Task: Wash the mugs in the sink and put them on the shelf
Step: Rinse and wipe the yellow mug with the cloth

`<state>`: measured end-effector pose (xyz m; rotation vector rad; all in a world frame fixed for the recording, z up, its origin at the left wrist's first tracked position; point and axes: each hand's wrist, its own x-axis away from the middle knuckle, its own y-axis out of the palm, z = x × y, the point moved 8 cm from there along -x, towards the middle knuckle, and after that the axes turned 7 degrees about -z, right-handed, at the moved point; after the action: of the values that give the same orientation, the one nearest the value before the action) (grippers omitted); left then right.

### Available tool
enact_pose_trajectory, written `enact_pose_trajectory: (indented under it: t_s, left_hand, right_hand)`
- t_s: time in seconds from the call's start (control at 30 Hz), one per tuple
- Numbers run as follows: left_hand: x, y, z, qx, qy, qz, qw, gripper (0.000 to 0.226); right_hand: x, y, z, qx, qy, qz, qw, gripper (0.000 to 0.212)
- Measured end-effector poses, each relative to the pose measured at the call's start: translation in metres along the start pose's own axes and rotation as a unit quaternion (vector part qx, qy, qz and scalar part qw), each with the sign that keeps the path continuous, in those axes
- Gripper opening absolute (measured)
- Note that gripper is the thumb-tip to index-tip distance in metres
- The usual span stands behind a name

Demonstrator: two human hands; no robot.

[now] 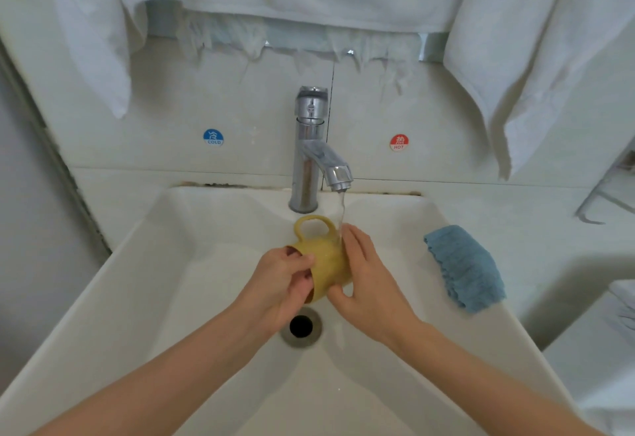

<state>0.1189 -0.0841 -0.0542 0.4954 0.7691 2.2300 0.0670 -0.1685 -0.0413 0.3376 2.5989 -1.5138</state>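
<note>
A yellow mug (326, 258) lies on its side above the white sink (165, 263), handle pointing up and away from me. My left hand (283, 281) grips its open rim, with fingers curled inside the mouth. Against the mug's base and side lies my right hand (364, 281), fingers fairly straight and the thumb under the mug. Water runs from the chrome tap (311, 153) and falls by the mug's base, onto my right fingertips.
A folded blue cloth (464, 265) lies on the sink's right rim. The drain (301, 326) sits just below my hands. White towels hang on the wall above. A wire rack (608, 195) shows at the right edge.
</note>
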Motion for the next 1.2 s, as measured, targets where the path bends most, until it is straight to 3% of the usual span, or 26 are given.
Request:
enact_pose_trajectory:
  t_s: [0.1, 0.2, 0.3, 0.37, 0.47, 0.53, 0.7, 0.8, 0.97, 1.07, 1.13, 1.2]
  left_hand:
    - [0.001, -0.002, -0.005, 0.042, -0.018, 0.019, 0.999, 0.021]
    - [0.002, -0.002, -0.006, 0.081, -0.027, 0.026, 0.996, 0.027]
    - [0.003, -0.006, -0.004, 0.093, -0.022, 0.045, 0.994, 0.031]
    - [0.003, -0.008, -0.003, 0.088, -0.021, 0.05, 0.995, 0.029]
    - [0.002, -0.01, -0.003, 0.068, -0.022, 0.054, 0.996, 0.028]
    - [0.002, -0.009, -0.003, 0.062, -0.02, 0.054, 0.996, 0.027]
    - [0.001, -0.012, -0.003, 0.061, -0.02, 0.058, 0.996, 0.028]
    - [0.002, -0.012, -0.002, 0.065, -0.025, 0.062, 0.996, 0.028]
    - [0.002, -0.009, -0.001, 0.064, -0.033, 0.06, 0.996, 0.028]
    - [0.002, -0.009, -0.001, 0.066, -0.026, 0.057, 0.996, 0.028]
    - [0.001, -0.012, 0.0, 0.074, -0.022, 0.069, 0.995, 0.028]
    - [-0.001, -0.017, 0.001, 0.087, -0.018, 0.083, 0.993, 0.027]
  right_hand:
    - [0.005, -0.001, -0.002, 0.024, -0.01, -0.004, 1.0, 0.078]
    - [0.012, 0.008, -0.024, 0.088, -0.096, -0.013, 0.991, 0.08]
    - [0.013, 0.021, -0.035, 0.08, -0.145, -0.054, 0.985, 0.081]
    - [0.008, 0.018, -0.026, 0.071, -0.132, -0.06, 0.987, 0.078]
    - [-0.001, 0.004, 0.007, 0.023, -0.028, -0.051, 0.998, 0.081]
    - [0.0, 0.001, 0.015, 0.036, -0.002, -0.046, 0.998, 0.084]
    - [0.01, 0.026, -0.034, 0.051, -0.135, -0.055, 0.988, 0.075]
    - [0.004, 0.024, -0.023, 0.073, -0.136, -0.057, 0.986, 0.074]
    - [0.001, -0.002, -0.003, 0.19, -0.091, 0.02, 0.977, 0.082]
    - [0.01, 0.01, -0.025, 0.178, -0.155, 0.026, 0.971, 0.076]
    - [0.014, 0.023, -0.042, 0.192, -0.211, 0.002, 0.959, 0.081]
    - [0.009, 0.02, -0.036, 0.225, -0.214, 0.015, 0.95, 0.088]
